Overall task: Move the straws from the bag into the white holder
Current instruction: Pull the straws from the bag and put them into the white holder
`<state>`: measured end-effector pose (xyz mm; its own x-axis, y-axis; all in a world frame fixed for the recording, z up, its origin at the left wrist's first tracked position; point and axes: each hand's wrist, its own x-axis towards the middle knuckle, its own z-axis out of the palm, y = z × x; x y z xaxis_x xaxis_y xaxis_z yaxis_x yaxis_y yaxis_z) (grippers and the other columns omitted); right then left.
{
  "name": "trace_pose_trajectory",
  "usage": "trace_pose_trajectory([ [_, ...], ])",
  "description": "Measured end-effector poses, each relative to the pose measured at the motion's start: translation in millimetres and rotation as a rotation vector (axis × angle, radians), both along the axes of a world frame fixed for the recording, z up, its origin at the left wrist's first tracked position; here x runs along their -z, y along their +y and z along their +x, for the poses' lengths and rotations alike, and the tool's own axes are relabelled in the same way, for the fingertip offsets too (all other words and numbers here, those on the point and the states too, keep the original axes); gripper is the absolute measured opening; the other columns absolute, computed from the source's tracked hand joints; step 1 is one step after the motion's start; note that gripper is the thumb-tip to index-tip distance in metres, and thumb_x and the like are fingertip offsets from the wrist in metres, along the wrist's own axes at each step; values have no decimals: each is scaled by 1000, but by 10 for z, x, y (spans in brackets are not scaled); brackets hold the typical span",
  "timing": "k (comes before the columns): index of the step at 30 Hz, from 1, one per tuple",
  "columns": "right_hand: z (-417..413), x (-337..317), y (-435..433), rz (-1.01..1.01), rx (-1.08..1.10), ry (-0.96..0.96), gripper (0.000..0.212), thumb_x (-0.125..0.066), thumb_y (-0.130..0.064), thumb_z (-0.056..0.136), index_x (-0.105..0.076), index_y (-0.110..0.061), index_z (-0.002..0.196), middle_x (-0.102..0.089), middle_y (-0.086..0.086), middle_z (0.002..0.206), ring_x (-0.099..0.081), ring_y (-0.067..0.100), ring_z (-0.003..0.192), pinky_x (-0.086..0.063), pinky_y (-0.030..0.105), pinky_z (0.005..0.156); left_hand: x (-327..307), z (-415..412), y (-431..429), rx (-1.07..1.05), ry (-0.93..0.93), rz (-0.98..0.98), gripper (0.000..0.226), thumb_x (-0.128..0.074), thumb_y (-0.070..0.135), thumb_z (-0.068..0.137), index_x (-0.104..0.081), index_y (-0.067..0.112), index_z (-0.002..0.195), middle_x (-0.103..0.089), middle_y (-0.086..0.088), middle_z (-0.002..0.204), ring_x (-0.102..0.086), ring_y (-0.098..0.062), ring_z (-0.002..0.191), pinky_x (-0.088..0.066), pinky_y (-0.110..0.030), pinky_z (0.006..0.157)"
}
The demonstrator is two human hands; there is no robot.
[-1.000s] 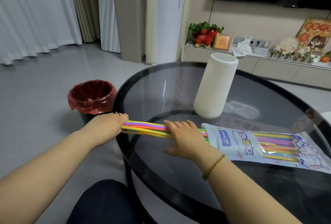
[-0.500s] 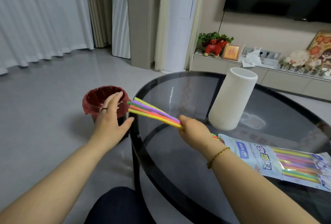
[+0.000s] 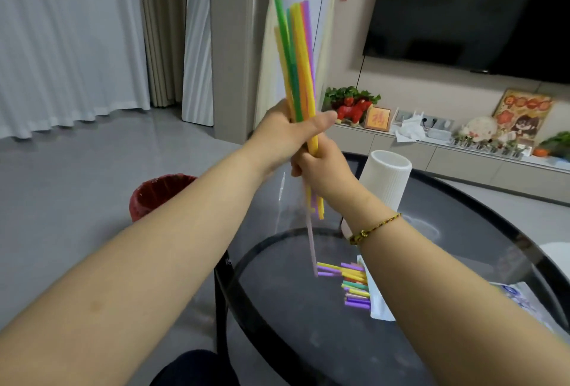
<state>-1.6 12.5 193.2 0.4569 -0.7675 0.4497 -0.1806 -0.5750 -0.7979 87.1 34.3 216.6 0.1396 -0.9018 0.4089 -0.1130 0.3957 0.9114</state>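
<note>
A: Hands status?

B: Both were clamped on one bundle of straws (image 3: pixel 298 77), stacked. Left hand (image 3: pixel 287 134) was on top, fingers wrapped round the bundle, thumb across the front. Right hand (image 3: pixel 320 168) sat directly beneath it, touching, fist closed on the same bundle.

A: Bundle axis?

B: Near vertical, top leaning slightly away from the holder. Most of the length stuck up above the left hand. Short ends poked out below the right fist, uneven. One pale straw hung lower than the rest, blurred; I couldn't tell whether it was gripped or slipping.

A: Where was the holder relative to that?

B: Holder (image 3: pixel 387 185) stood upright on the table (image 3: pixel 462 216), toward its far edge, mouth up. It was to the right of the hands and lower. Right hand was the nearer one; its wrist almost overlapped the holder's side in the view. Bottom ends of the bundle were beside the mouth, not over it.

A: So the move?

B: My read: shift the bundle right until the lower ends are over the mouth, keep it vertical, then lower. Risk is the loose straw catching the rim.

A: Rest of the stock?

B: Bag (image 3: pixel 381 305) lay flat nearer the front edge, below the right forearm, with more straw ends sticking out of its open end. Task looked early to mid.
</note>
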Motion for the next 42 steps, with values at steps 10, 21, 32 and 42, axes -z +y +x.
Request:
trace_pose_trajectory([
  [10,-37,205,77,185,-16,-121,28,-42,6,81,-48,-14,64,-48,4,58,-50,1,43,-43,8,44,76,-81,-33,6,-101,23,15,-59,23,84,-54,28,70,-63,8,65,-62,-4,61,-48,-22,60],
  [21,0,704,137,275,55,-144,28,-48,3,80,-44,-15,59,-47,3,53,-47,6,45,-42,13,45,383,-225,-61,-26,108,-6,19,-59,20,84,-50,21,68,-44,10,34,-40,-4,34,-40,-18,39],
  [32,-29,444,5,185,60,-157,30,-51,8,74,-48,-16,56,-50,0,51,-48,4,43,-41,10,45,111,-223,-53,-90,95,-144,23,-64,20,81,-52,27,61,-50,11,34,-47,-3,35,-46,-20,46],
  [42,-83,989,81,366,114,-145,29,-51,1,78,-47,-19,58,-48,0,53,-43,14,52,-39,20,50,555,-317,-99,-59,34,88,19,-62,20,81,-55,25,65,-48,11,35,-44,-2,36,-45,-22,49],
])
